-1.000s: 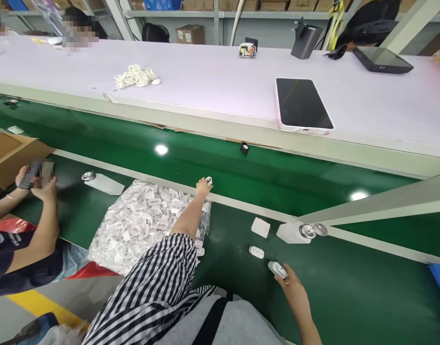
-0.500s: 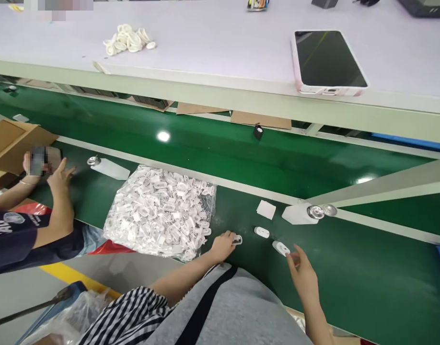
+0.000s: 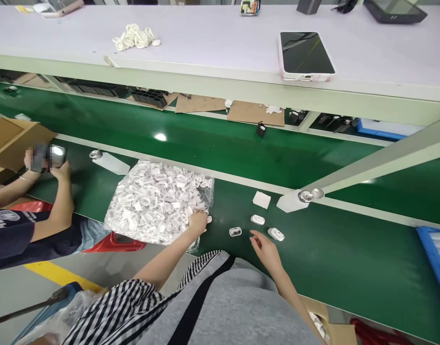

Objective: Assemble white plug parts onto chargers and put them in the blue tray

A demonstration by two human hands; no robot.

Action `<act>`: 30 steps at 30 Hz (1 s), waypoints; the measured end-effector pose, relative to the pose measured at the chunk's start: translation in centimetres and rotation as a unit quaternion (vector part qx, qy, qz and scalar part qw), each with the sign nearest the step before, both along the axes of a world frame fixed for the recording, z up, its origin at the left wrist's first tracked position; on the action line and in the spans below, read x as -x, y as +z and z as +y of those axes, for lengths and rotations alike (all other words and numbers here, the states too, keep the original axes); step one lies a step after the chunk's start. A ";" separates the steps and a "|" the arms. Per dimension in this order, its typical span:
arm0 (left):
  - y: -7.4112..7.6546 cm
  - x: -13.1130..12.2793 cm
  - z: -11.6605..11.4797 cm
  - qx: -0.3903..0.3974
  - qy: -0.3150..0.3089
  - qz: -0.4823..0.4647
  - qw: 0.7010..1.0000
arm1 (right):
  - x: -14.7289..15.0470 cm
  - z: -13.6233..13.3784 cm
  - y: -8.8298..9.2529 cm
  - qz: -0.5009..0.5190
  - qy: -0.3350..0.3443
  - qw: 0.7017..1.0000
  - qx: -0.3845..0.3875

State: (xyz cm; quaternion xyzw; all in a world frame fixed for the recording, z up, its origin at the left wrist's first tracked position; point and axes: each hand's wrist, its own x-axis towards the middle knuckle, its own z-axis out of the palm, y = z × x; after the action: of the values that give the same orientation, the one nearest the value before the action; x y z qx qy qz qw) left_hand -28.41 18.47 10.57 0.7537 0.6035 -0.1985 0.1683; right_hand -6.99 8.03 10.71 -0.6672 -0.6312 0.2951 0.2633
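My left hand [image 3: 198, 223] is at the right edge of a clear plastic bag [image 3: 208, 191] heaped with small white plastic parts [image 3: 151, 196]. Its fingers are curled, with a white oval plastic part [image 3: 209, 219] at the fingertips. My right hand [image 3: 266, 248] hovers low over the green work surface, fingers apart and holding nothing. Just left of it lies a white oval housing [image 3: 235, 232] with a dark inside. Beyond it are a closed-looking white oval piece [image 3: 258, 219] and another white oval piece [image 3: 276, 234], slightly tilted.
A white square pad [image 3: 261, 200] and a white bottle with a metal top [image 3: 294, 201] stand farther back; a second bottle [image 3: 111, 163] is left. On the upper shelf lie a phone [image 3: 306, 53] and white rings [image 3: 135, 37]. A co-worker's hands hold a dark device at left.
My left hand has left the dark-centred housing and moved left to the bag's edge. My right hand has let go of the tilted white piece and moved left. The camera view has shifted.
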 end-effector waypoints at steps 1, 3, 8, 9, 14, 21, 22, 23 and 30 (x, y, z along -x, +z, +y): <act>0.4 0.0 0.0 0.001 -0.004 -0.020 1.000 | 0.4 0.2 -0.1 0.017 0.003 1.000 0.008; 1.3 -0.4 -0.1 0.016 -0.007 -0.087 0.996 | 1.2 0.9 0.0 0.051 0.004 0.998 0.029; 3.5 -2.9 -1.5 0.028 -0.059 -0.225 0.972 | 2.8 2.9 1.1 0.028 0.076 0.996 0.032; 3.7 -3.4 -1.9 0.010 -0.074 -0.224 0.972 | 3.1 3.2 1.4 -0.002 0.100 0.995 0.029; 2.8 -4.9 -3.5 -0.044 -0.099 -0.228 0.968 | 3.4 4.1 1.9 -0.148 0.155 0.973 0.079; 0.3 -5.2 -4.3 0.015 0.139 -0.416 0.898 | 2.7 4.2 0.5 -0.139 0.143 0.979 0.032; 0.1 -5.5 -4.4 0.048 0.207 -0.442 0.871 | 2.8 4.1 0.2 -0.130 0.114 0.984 0.036; 0.0 -5.9 -4.6 0.091 0.267 -0.469 0.837 | 2.9 4.0 -0.1 -0.116 0.086 0.989 0.043; -0.3 -7.0 -4.3 0.261 0.297 -0.572 0.719 | 2.5 3.5 -0.7 0.061 0.104 0.988 0.101</act>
State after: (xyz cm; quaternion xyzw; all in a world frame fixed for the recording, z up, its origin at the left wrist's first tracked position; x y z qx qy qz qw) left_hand -21.42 14.14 10.25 0.4324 0.5097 0.1807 0.7215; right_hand -9.47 11.58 10.02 -0.6019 -0.6470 0.4232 0.2000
